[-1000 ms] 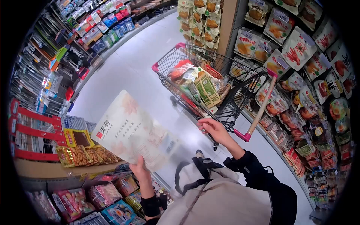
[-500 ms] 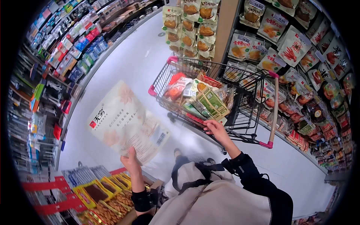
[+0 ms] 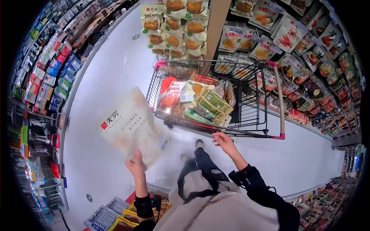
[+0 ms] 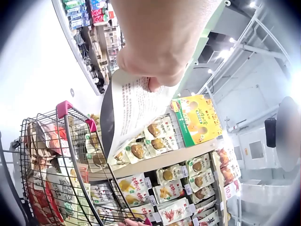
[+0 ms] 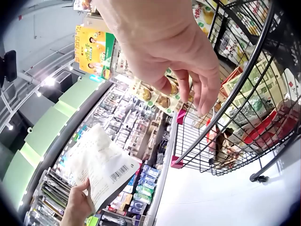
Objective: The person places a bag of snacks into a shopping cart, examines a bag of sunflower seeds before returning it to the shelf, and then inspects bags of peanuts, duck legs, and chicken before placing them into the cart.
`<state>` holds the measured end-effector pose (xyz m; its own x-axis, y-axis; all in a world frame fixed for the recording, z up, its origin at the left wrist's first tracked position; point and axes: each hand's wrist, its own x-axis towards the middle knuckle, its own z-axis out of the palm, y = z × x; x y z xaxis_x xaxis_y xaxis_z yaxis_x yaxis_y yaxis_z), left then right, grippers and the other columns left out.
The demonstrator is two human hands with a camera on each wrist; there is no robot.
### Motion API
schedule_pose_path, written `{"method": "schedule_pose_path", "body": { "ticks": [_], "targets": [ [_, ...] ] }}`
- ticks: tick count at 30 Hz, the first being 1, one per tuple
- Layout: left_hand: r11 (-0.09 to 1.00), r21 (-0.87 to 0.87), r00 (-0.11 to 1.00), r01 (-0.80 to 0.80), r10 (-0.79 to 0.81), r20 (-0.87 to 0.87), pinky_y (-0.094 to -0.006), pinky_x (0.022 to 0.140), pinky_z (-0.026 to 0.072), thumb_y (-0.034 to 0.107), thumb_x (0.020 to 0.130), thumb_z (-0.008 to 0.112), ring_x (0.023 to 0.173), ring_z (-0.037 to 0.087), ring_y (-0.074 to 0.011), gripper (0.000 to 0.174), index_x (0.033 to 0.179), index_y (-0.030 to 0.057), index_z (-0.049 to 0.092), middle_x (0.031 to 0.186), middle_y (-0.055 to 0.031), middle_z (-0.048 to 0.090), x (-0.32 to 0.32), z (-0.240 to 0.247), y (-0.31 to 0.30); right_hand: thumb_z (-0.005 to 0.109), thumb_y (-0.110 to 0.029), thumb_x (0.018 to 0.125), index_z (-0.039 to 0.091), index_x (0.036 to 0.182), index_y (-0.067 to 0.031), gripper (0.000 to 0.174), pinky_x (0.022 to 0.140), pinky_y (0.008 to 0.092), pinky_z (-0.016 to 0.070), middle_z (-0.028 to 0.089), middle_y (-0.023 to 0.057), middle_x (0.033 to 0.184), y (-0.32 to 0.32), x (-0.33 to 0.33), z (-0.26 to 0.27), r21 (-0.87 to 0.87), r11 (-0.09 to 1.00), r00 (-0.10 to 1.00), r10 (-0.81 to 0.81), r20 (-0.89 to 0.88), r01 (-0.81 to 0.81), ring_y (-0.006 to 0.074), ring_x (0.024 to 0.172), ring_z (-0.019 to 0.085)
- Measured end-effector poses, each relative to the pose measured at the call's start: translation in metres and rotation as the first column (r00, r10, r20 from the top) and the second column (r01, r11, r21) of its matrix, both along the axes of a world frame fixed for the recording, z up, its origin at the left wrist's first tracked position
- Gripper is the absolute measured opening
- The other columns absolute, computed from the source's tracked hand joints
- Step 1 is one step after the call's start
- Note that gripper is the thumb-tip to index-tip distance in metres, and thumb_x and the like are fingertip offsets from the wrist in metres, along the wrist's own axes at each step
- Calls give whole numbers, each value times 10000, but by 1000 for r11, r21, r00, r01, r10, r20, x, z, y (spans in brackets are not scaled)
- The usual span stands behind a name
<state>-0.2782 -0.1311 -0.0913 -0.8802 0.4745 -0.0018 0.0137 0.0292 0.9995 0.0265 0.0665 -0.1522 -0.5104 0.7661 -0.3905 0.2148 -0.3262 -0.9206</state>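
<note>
My left hand (image 3: 135, 164) pinches a large white printed food bag (image 3: 129, 125) by its lower edge, thumb on the near face. Red and black lettering and a barcode show on the bag, and in the left wrist view its printed side (image 4: 136, 101) hangs below my fingers. Beside the near side of the shopping cart (image 3: 246, 133) my right hand (image 3: 225, 143) hangs with loosely bent fingers and nothing in them. From the right wrist view, those fingers (image 5: 204, 89) are near the cart's wire rim. Several packaged foods lie in the cart, among them a green and tan packet (image 3: 213, 104).
Racks of hanging food packets (image 3: 266, 15) line the right side, with more chicken-picture packets (image 3: 173, 25) on an end rack. Shelves of small household goods (image 3: 50, 73) curve along the left. Yellow snack packs (image 3: 125, 223) lie at the lower left. Pale floor (image 3: 98, 73) runs between.
My view has turned, so the cart sits further left and the snack display has slid down. The left hand still holds the bag, which has tilted slightly. The right hand stays empty near the cart.
</note>
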Motion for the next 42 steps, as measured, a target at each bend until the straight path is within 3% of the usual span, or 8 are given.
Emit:
{"method": "schedule_pose_path", "body": {
  "ticks": [9,14,18,21,27,33,37,42],
  "targets": [
    [983,-106,981,147,-159,-112,-265,755,423,166,799,628,821,538,-124,272,962,-47,586,927,-70,608,-7,7,73,470,-186,889,544,1022,-43,208,670,238,454,573,18,948,38,-2,-10,-33,994,994,-102,-42,101,119,808,568],
    [874,-399,860,278,-411,-302,-248,640,442,89,775,599,691,568,-134,164,910,-3,616,795,-93,629,-20,42,105,457,-180,896,531,1055,-29,231,667,225,464,567,27,951,92,-8,-23,-53,992,988,-121,-98,116,105,792,565],
    [815,-439,442,378,-576,-688,-291,636,482,-36,676,546,733,618,-235,270,925,39,618,841,-118,631,-39,46,153,476,-174,893,539,1039,-22,220,642,211,459,591,27,861,137,-7,-12,-67,987,979,-152,-139,144,91,770,564],
    [601,-720,88,347,-785,-613,-318,723,490,-61,611,513,906,597,-254,370,940,76,612,930,-73,629,-43,56,192,487,-170,890,541,1023,-24,205,639,206,453,590,32,903,157,-4,-18,-2,978,975,-207,-82,207,93,772,564],
    [359,-864,-367,352,-797,-481,-320,725,490,-7,657,518,947,574,-197,319,942,108,605,930,-34,622,-48,-5,261,485,-180,892,544,1037,-33,215,662,218,459,580,36,976,163,15,-33,-51,963,958,-268,-98,264,108,791,570],
    [-20,-983,-621,184,-777,-101,-333,725,472,121,732,504,915,568,-160,268,994,118,563,967,-14,581,-38,-95,308,457,-188,902,542,1044,-39,223,706,243,467,575,44,986,145,22,-27,-34,951,950,-309,-40,308,129,850,578],
    [127,-948,-695,293,-653,-302,-332,724,461,147,774,463,885,577,-182,192,938,86,542,960,-36,578,-25,-126,327,439,-191,906,538,1046,-33,233,729,259,475,563,63,1021,135,27,-28,-60,921,923,-385,-3,384,143,872,575],
    [82,-965,-779,248,-575,-250,-317,677,468,133,763,473,822,587,-198,180,918,67,536,870,-51,601,-23,-153,342,439,-199,905,540,1048,-33,241,726,258,473,567,67,1010,125,28,-36,-89,865,870,-490,53,493,151,855,579]
  ]
}}
